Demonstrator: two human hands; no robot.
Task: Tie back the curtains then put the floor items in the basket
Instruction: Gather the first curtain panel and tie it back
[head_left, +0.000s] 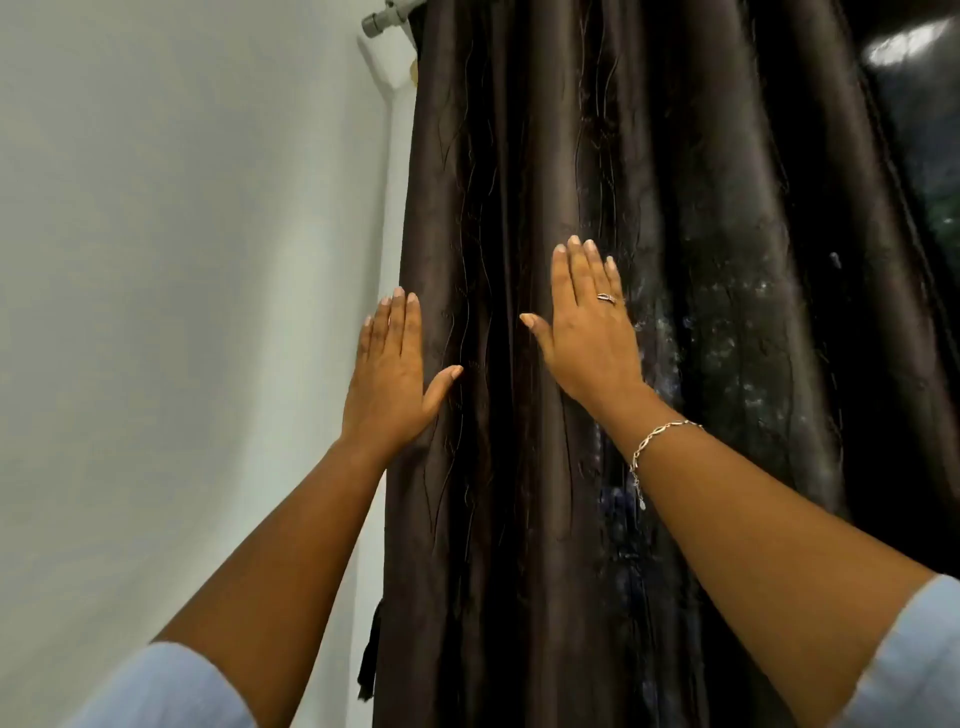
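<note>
Palms flat, fingers straight, our left hand (387, 371) and right hand (587, 332) press the gathered dark-brown satin curtain (701, 260).

The left arm (291, 545) and right arm (753, 519) stretch forward and up. The left hand (387, 374) and the higher right hand (587, 338) lie flat, backs to the camera, fingers (400, 322) straight and together, thumbs splayed inward. The right one wears a ring (605, 298) and its wrist a bracelet (660, 439).

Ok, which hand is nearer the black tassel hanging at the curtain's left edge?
Left. The left hand lies flat on the curtain edge, directly above the tassel; the right hand presses the folds higher up and farther right.
</note>
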